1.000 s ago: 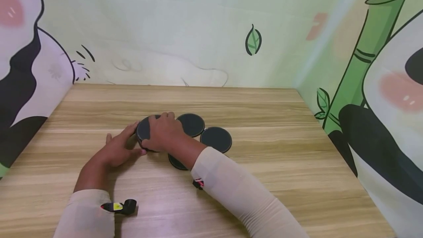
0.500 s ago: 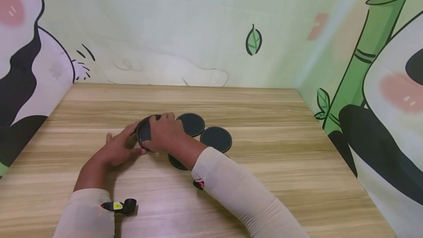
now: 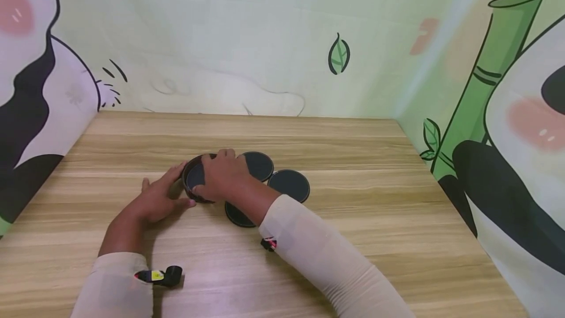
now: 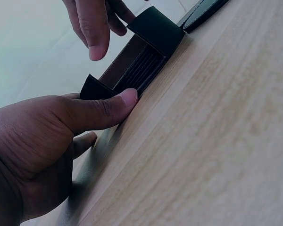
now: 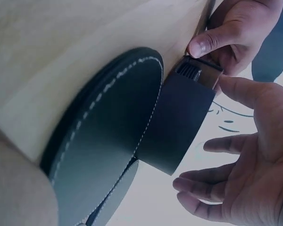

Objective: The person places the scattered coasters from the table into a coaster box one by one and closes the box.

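A round black coaster holder (image 3: 184, 174) stands on the table, a slot in its wall. Through that slot the left wrist view shows several stacked coasters (image 4: 142, 68). My left hand (image 3: 160, 199) holds the holder from its left side, the thumb (image 4: 125, 101) low by the slot. Above the holder is my right hand (image 3: 226, 176), hiding much of its top. The fingers of that hand hang loosely bent over it, and in the right wrist view nothing lies between them. Three black coasters lie nearby: one behind (image 3: 260, 165), one to the right (image 3: 291, 185), one in front (image 3: 238, 216).
The wooden table (image 3: 353, 229) runs back to a printed wall cloth (image 3: 265, 63) with pandas and bamboo. Stitched edges show on a nearby coaster (image 5: 108, 132) in the right wrist view. A small black camera (image 3: 165, 276) is strapped to the left sleeve.
The top coaster has dropped from the holder's rim down inside it, so the rim now shows. My right hand has shifted slightly right. My left hand has stayed in place.
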Tool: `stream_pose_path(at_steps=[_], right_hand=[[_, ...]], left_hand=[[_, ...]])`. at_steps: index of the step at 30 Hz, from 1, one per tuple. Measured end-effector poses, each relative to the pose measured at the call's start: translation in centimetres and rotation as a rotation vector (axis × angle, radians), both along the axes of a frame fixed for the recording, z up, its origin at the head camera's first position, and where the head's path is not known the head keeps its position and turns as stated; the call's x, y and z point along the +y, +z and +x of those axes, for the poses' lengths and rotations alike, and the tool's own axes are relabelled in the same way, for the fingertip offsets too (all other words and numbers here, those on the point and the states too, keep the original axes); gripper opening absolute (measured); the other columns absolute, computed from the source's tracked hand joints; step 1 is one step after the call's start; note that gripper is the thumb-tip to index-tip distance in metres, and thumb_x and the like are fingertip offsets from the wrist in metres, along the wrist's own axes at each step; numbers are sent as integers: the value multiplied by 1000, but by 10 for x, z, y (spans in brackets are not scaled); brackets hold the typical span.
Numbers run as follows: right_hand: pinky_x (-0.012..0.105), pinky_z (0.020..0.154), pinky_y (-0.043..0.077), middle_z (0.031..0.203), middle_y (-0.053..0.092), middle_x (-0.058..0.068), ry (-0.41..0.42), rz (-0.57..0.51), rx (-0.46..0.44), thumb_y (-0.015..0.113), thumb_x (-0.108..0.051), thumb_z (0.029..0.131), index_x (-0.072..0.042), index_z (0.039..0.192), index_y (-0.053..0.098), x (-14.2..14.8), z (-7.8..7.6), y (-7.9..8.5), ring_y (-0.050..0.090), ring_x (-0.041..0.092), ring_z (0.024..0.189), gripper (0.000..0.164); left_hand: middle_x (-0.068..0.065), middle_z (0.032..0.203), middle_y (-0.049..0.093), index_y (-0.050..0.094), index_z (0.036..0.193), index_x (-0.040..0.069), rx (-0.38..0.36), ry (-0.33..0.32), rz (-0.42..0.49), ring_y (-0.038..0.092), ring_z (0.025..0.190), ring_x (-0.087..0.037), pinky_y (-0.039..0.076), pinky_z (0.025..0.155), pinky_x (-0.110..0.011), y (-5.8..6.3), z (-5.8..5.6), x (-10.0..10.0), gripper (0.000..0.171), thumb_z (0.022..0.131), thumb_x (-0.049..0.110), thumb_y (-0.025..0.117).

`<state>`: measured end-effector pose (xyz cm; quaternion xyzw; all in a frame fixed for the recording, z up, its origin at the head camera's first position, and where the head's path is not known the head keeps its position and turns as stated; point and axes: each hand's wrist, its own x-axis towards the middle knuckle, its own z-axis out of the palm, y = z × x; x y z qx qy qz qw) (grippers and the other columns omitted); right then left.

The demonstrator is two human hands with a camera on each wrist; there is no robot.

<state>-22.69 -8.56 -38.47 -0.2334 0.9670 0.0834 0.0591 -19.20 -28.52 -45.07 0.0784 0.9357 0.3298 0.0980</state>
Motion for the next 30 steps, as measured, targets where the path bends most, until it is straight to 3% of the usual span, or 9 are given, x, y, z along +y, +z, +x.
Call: stream_pose_path(at_steps=[13, 19, 30], right_hand=[[58, 127, 43, 160, 56, 11, -50, -112, -59, 57, -72, 103, -25, 165, 45, 28, -8, 21, 48, 29, 152, 79], [61, 126, 41, 157, 59, 10, -69, -176, -85, 62, -66, 103, -23, 164, 48, 49, -10, 27, 50, 31, 148, 75], [60, 123, 44, 160, 58, 12, -122, -150, -136, 64, -63, 103, -22, 165, 48, 84, -18, 25, 51, 34, 149, 76]], left_hand=[[-30, 180, 17, 11, 177, 20, 17, -1, 10, 15, 164, -61, -17, 126, -84, 0, 0, 0, 109, 97, 42, 82], [-29, 180, 17, 12, 177, 20, 21, -1, 21, 14, 165, -61, -18, 126, -83, -1, 0, 1, 109, 96, 41, 82], [-30, 180, 18, 12, 177, 18, 34, -1, 15, 16, 164, -61, -17, 125, -84, -2, 0, 1, 110, 96, 39, 84]])
